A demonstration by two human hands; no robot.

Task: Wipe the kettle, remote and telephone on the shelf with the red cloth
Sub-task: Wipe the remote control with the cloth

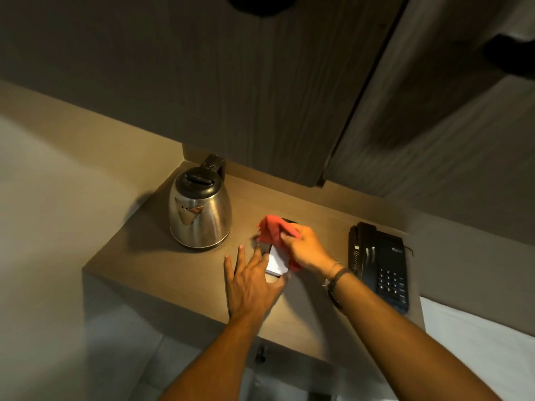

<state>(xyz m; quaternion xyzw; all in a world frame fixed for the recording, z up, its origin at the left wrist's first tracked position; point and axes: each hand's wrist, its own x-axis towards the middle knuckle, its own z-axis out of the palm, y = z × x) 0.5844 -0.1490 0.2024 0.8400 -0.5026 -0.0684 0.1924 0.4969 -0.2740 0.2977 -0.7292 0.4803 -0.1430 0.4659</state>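
Observation:
A steel kettle (200,212) with a black lid stands at the back left of the wooden shelf (162,273). The remote (276,264) lies in the middle of the shelf, mostly covered; its pale near part shows between my hands. My right hand (307,250) is shut on the red cloth (272,231) and presses it onto the remote. My left hand (252,282) lies with fingers spread against the remote's near end, thumb at its edge. A black telephone (379,264) sits at the right of the shelf, apart from both hands.
Dark wooden cupboard doors (260,96) hang above and behind the shelf. A pale wall (43,212) lies to the left. White bedding (477,342) shows at the lower right. The shelf's front edge runs under my forearms.

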